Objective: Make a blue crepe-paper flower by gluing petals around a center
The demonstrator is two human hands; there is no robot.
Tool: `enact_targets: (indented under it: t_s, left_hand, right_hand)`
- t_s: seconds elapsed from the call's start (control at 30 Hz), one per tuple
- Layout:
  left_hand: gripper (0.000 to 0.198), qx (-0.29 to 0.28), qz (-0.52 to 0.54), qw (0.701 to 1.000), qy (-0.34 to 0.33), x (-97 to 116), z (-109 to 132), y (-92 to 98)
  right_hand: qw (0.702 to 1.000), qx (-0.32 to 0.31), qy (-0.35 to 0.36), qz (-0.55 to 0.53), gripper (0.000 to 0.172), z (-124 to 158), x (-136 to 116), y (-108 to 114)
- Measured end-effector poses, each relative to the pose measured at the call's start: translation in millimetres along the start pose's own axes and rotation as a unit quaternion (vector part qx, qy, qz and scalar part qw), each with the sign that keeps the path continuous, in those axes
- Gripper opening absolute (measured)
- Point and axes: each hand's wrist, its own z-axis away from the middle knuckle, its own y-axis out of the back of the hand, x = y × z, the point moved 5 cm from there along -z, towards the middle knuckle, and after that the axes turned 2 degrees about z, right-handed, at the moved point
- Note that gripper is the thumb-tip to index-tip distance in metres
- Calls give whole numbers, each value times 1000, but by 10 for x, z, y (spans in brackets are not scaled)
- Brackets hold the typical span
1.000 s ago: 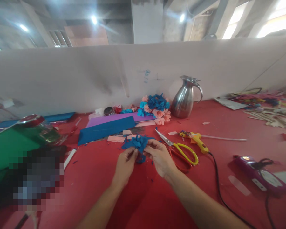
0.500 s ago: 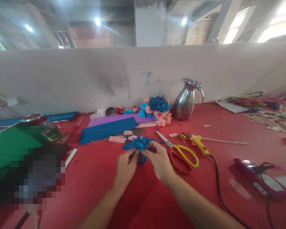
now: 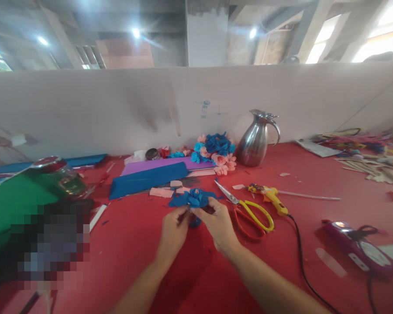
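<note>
A blue paper flower (image 3: 196, 198) is pinched between my two hands over the middle of the red table. My left hand (image 3: 175, 224) is closed at its lower left, fingertips at the flower's base. From the right, my right hand (image 3: 218, 220) grips it with thumb and fingers pressed together. More blue paper pieces (image 3: 178, 200) lie behind and below the flower, partly hidden by it and by my fingers. Scissors (image 3: 245, 209) with one red and one yellow handle rest just right of my right hand. Pale pink paper scraps (image 3: 162, 192) lie beyond the flower.
A yellow glue gun (image 3: 271, 198) with a black cord lies right of the scissors. Behind stand a metal jug (image 3: 256, 139) and a bunch of blue and pink paper flowers (image 3: 216, 150). Blue paper (image 3: 150, 178) lies back left, a jar (image 3: 62, 174) further left, a purple device (image 3: 360, 246) at right.
The blue flower has tilted and shifted slightly right in my fingers. My left fingertips have moved a little lower, under the petals. Objects on the table stay where they were.
</note>
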Motion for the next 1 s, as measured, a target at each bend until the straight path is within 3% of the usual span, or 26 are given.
enact_targets:
  t_s: [0.2, 0.47, 0.77, 1.0]
  left_hand:
    - [21, -15, 16, 1000, -4, -22, 9, -26]
    - [21, -29, 34, 999, 3, -34, 30, -65]
    - [20, -12, 143, 989, 48, -56, 39, -67]
    - [22, 30, 163, 985, 51, -120, -58, 60]
  right_hand:
    - [996, -5, 48, 72, 14, 0, -6, 10]
    - [992, 16, 59, 109, 17, 10, -27, 17]
    - [989, -10, 68, 130, 21, 24, -45, -21]
    - [1000, -26, -5, 5, 29, 48, -178, 2]
